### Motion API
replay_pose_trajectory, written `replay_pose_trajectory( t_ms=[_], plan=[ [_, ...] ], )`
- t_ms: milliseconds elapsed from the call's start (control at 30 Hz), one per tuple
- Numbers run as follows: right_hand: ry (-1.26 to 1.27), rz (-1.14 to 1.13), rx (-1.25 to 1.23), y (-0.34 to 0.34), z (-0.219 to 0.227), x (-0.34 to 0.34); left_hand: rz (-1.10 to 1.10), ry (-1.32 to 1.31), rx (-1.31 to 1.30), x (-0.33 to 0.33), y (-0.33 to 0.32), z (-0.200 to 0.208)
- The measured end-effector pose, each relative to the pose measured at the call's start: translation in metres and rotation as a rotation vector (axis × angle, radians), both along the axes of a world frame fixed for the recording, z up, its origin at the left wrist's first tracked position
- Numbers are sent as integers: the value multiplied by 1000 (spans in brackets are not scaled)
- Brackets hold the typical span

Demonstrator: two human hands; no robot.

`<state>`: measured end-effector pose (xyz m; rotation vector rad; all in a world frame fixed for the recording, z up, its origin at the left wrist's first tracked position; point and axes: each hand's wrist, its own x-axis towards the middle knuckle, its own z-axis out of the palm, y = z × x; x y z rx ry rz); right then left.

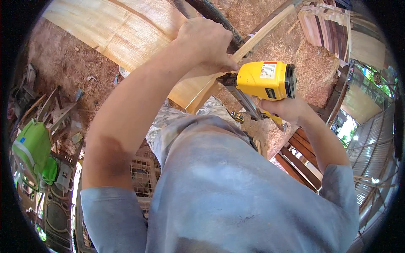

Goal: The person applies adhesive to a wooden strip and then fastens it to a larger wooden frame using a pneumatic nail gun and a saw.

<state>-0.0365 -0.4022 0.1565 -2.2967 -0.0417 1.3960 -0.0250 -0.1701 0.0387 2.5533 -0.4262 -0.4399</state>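
In my right hand [287, 109] is a yellow and black nail gun [263, 80], its handle wrapped by my fingers. The gun's dark nose meets the edge of a pale wooden panel [122, 36] in front of me. A long narrow wooden strip [265, 33] runs along that edge and sticks out toward the far right. My left hand [206, 40] is closed over the strip and the panel edge, its thumb pointing at the gun's nose. Part of the strip and the left fingertips are hidden beneath that hand.
Stacked boards [324, 31] stand at the far right. A dark beam [215, 19] lies beyond my left hand. A green container [31, 145] and a wire crate [142, 177] are at left, brown slatted wood [301, 154] at right. Sawdust covers the floor [90, 80].
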Motion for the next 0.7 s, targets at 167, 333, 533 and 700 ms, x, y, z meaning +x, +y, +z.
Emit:
replay_pose_trajectory(
  t_ms=[167, 333, 533, 700],
  plan=[
    [-21, 34, -22, 4, -1, 3, 24, -32, 17, 0, 2, 2],
    [15, -57, -64, 6, -1, 2, 4, 113, 133, -2, 4, 32],
    [-25, -36, -24, 8, -2, -6, 14, 57, 170, -2, 9, 14],
    [-31, -71, 71, -13, -6, -34, 14, -20, 122, -6, 12, 5]
  ],
)
